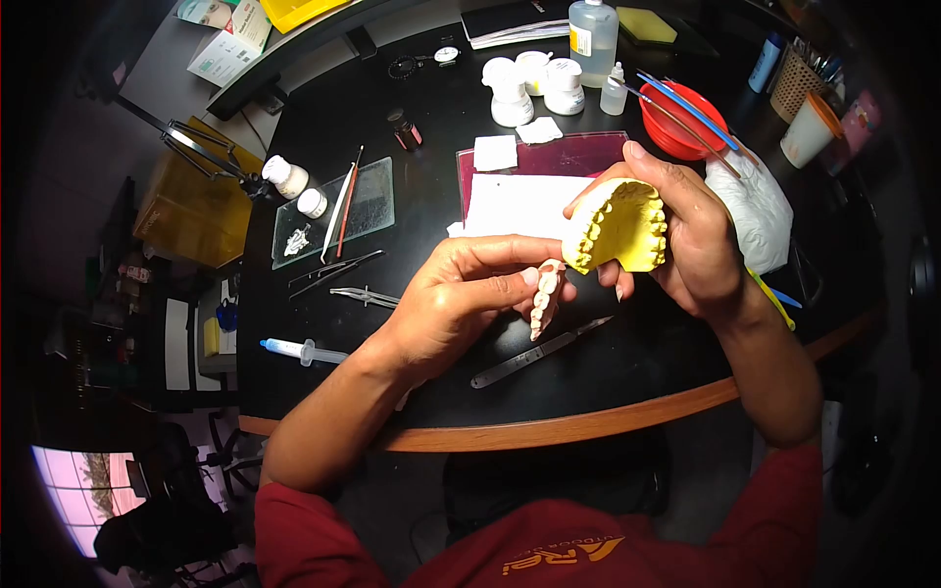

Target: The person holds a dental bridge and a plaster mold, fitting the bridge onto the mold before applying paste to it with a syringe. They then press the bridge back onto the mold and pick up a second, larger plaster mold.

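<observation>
My right hand (pixel 698 220) grips a yellow dental cast (pixel 627 230), its arch of teeth turned up toward me. Between the thumb and fingers of my left hand (pixel 461 294) is a smaller, pale pinkish dental model piece (pixel 545 299) with a row of teeth. The two models sit close side by side, the small one just left of the yellow cast's lower edge. Below them on the black table lies a scalpel (pixel 539 353). White paper (pixel 520 204) lies behind the hands.
A glass slab (pixel 368 201) with brushes and small jars lies at left, near tweezers (pixel 338 272) and a syringe (pixel 304 351). White jars (pixel 510 93), a clear bottle (pixel 592 44) and a red bowl (pixel 676 122) stand at the back. The wooden table edge (pixel 510 431) runs along the front.
</observation>
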Available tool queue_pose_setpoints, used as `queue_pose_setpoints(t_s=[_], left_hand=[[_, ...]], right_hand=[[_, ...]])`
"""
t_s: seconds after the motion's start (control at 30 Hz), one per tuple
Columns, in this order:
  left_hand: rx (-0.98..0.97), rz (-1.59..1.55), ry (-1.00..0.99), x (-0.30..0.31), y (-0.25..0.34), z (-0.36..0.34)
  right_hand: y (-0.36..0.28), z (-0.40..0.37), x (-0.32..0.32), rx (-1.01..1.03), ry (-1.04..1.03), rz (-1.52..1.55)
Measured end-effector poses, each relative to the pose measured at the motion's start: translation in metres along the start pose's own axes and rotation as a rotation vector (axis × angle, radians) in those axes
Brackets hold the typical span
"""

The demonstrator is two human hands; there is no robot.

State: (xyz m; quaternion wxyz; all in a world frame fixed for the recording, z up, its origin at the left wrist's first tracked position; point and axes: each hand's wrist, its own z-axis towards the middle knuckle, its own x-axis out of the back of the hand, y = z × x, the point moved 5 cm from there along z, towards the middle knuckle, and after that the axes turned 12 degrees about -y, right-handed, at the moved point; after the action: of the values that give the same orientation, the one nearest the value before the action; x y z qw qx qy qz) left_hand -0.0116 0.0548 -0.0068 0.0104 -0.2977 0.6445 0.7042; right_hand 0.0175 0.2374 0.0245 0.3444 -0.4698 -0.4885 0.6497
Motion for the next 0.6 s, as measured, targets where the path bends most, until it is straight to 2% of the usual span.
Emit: queue_pose_setpoints(t_s=[0.2, 0.4, 0.6], left_hand=[[-0.018, -0.016, 0.0, -0.0012, -0.0001, 0.0005], [0.017, -0.161, -0.002, -0.0038, -0.0005, 0.0018], [0.012, -0.13, -0.011, -0.0045, 0.0009, 0.0022]], right_hand=[[-0.0005, -0.0007, 0.0, -0.005, 0.009, 0.007], [-0.0019, -0.0006, -0.0014, -0.003, -0.002, 0.002], [-0.0007, -0.0004, -0.0004, 0.004, -0.004, 0.002]])
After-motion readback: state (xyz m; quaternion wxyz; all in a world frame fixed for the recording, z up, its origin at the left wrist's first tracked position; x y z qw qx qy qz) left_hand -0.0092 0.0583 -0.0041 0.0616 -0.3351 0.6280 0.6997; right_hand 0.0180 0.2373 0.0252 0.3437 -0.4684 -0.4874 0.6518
